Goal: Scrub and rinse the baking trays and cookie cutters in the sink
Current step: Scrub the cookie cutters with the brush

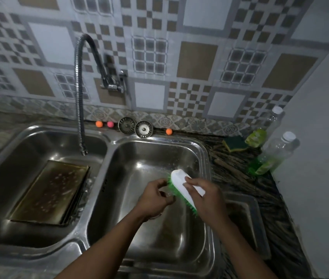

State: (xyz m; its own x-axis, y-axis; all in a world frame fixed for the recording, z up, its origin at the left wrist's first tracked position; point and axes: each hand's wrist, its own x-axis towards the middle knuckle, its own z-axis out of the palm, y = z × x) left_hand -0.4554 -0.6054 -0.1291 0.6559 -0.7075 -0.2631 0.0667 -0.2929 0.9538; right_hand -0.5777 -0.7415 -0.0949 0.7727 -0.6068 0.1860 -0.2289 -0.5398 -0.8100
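Head view: centre frame, left hand (155,195) pinches something small, likely a cutter, mostly hidden; probably light, wet, slippery, best held by its rim. Right hand (206,195) grips brush (181,183). Tray (51,190) lies lower left in sink (110,142).

Likely a home kitchen: double steel sink (155,152), patterned wall tiles (196,59), flexible tap (79,87).

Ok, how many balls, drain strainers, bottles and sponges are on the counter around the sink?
Small balls: 3 (orange, pink, orange)
Drain strainers: 2
Clear bottles: 2
Sponge: 1
Total: 8
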